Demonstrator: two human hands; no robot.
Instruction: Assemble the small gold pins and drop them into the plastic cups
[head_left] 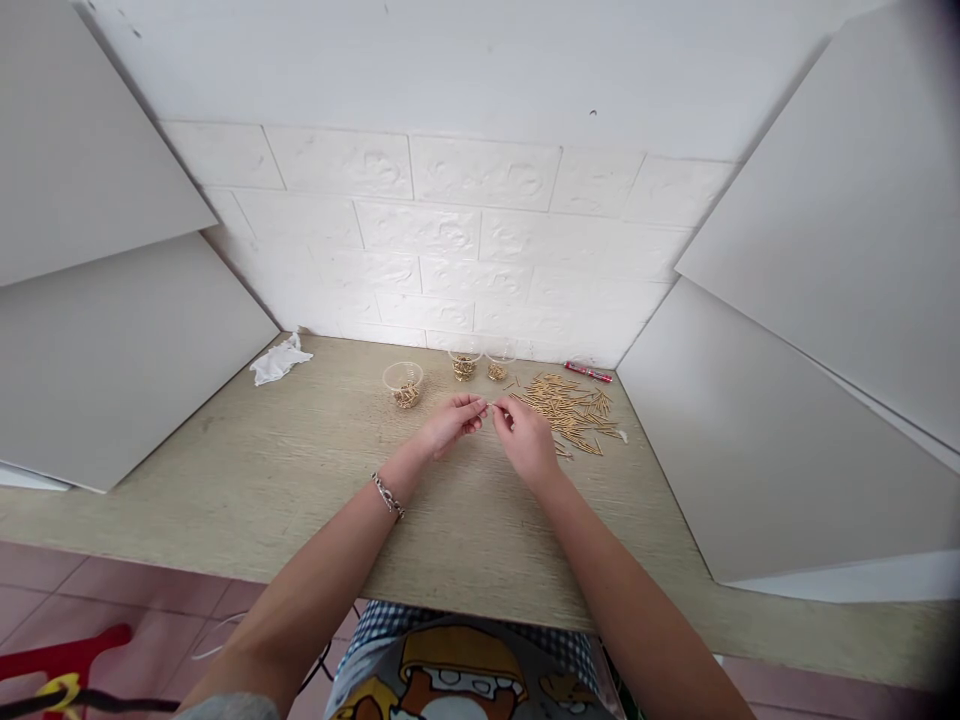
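Note:
My left hand [454, 424] and my right hand [525, 436] meet above the middle of the table, fingertips pinched around something small and thin that I cannot make out well. Just right of my right hand lies a loose pile of thin gold-coloured sticks [562, 405]. Behind my hands are two clear cups, one [464, 367] with gold-coloured pieces inside and a smaller one [497, 368] holding fewer. Another clear cup [405, 388], also with gold-coloured pieces, stands to the left of my left hand.
A red tube-like item [588, 372] lies at the back right of the wooden table [300, 470]. Crumpled white tissue [280, 359] rests at the back left. Grey panels [127, 370] flank both sides, and a white brick-patterned wall [442, 230] closes the back.

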